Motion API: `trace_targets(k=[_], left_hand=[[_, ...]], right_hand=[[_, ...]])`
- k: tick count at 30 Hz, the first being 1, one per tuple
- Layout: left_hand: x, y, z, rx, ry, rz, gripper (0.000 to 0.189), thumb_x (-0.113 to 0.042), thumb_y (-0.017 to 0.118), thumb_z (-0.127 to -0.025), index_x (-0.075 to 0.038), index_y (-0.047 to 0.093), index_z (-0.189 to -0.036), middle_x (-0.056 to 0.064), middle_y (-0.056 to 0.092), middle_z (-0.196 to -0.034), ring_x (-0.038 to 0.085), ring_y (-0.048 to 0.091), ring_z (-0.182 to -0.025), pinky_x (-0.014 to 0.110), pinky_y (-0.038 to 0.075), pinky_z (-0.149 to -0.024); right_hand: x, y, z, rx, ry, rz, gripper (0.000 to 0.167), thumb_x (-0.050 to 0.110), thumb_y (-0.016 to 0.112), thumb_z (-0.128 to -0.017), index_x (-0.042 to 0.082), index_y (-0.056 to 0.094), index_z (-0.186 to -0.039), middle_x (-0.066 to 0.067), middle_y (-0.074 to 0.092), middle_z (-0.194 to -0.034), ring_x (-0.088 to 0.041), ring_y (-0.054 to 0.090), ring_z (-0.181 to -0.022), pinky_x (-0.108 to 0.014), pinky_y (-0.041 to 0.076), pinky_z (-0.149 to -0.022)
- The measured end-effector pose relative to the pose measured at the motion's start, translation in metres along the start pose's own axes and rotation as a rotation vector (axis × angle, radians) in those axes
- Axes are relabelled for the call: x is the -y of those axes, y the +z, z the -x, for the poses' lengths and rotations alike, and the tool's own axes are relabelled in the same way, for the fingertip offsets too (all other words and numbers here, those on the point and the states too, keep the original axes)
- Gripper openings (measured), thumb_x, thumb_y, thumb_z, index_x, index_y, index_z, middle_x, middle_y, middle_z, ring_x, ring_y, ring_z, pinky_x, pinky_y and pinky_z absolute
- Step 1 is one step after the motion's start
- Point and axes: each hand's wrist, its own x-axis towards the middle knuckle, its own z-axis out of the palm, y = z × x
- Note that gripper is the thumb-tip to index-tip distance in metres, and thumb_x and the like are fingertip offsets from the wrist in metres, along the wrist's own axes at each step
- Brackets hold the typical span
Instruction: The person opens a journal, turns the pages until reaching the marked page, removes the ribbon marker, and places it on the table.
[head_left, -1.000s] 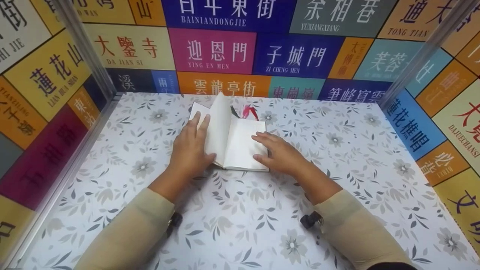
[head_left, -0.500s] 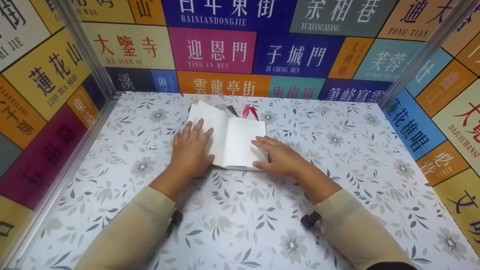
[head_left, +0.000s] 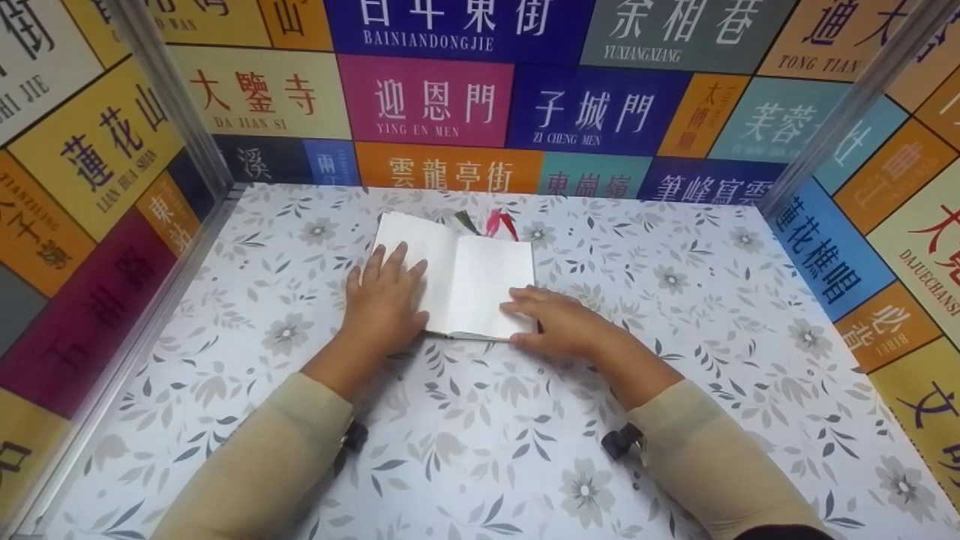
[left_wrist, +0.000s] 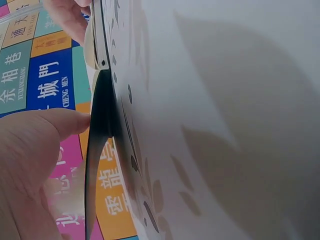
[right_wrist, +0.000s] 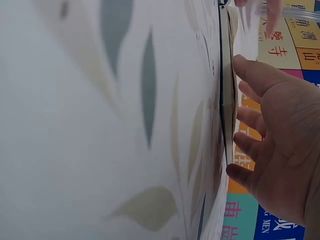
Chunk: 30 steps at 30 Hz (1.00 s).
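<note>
An open notebook (head_left: 480, 277) with blank white pages lies on the table in the head view. My left hand (head_left: 384, 300) rests on its left page with fingers spread. In the left wrist view the thumb of the left hand (left_wrist: 35, 150) touches the dark cover side (left_wrist: 100, 110). At the lower right edge of the right page sits my right hand (head_left: 559, 322), its fingers relaxed over the page. The right wrist view shows the fingertips (right_wrist: 242, 65) of that hand along the page edges (right_wrist: 229, 95).
Green, pink and red ribbons (head_left: 493, 222) stick out past the notebook's top. The table (head_left: 480, 450) has a white floral cover. Colourful panels with lettering (head_left: 424, 101) stand behind and at both sides, with metal posts (head_left: 184, 97) at the corners.
The page that stood upright near the spine has come down onto the left side. My left hand has moved slightly down, and my right hand has slid a little toward the lower edge.
</note>
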Motion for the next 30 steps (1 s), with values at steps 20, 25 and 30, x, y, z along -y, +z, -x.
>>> trace_targets(k=[20,25,30], left_hand=[[-0.007,0.013,-0.004,0.103,0.062,0.03,0.062,-0.024,0.045,-0.107,-0.03,0.037,-0.168,0.009,0.018,-0.181,0.041,0.011,-0.168,0.073,0.018,-0.131],[-0.007,0.014,-0.005,0.135,0.054,0.039,0.064,-0.024,0.045,-0.106,-0.03,0.034,-0.169,0.009,0.015,-0.182,0.041,0.009,-0.169,0.073,0.016,-0.132],[-0.005,0.015,-0.006,0.148,0.051,0.042,0.065,-0.025,0.047,-0.105,-0.029,0.034,-0.169,0.01,0.013,-0.182,0.041,0.008,-0.169,0.073,0.015,-0.132]], right_hand=[[0.001,0.0,0.003,0.008,0.013,-0.002,0.065,0.048,0.069,-0.101,0.037,0.049,-0.161,0.011,0.029,-0.178,-0.023,0.021,-0.169,-0.055,0.019,-0.138],[0.0,0.001,0.003,0.008,0.01,-0.015,0.066,0.047,0.07,-0.1,0.037,0.048,-0.161,0.011,0.028,-0.178,-0.025,0.021,-0.169,-0.056,0.018,-0.137],[-0.001,0.001,0.002,0.004,0.006,-0.012,0.066,0.049,0.07,-0.1,0.038,0.048,-0.161,0.012,0.027,-0.178,-0.024,0.02,-0.169,-0.057,0.018,-0.137]])
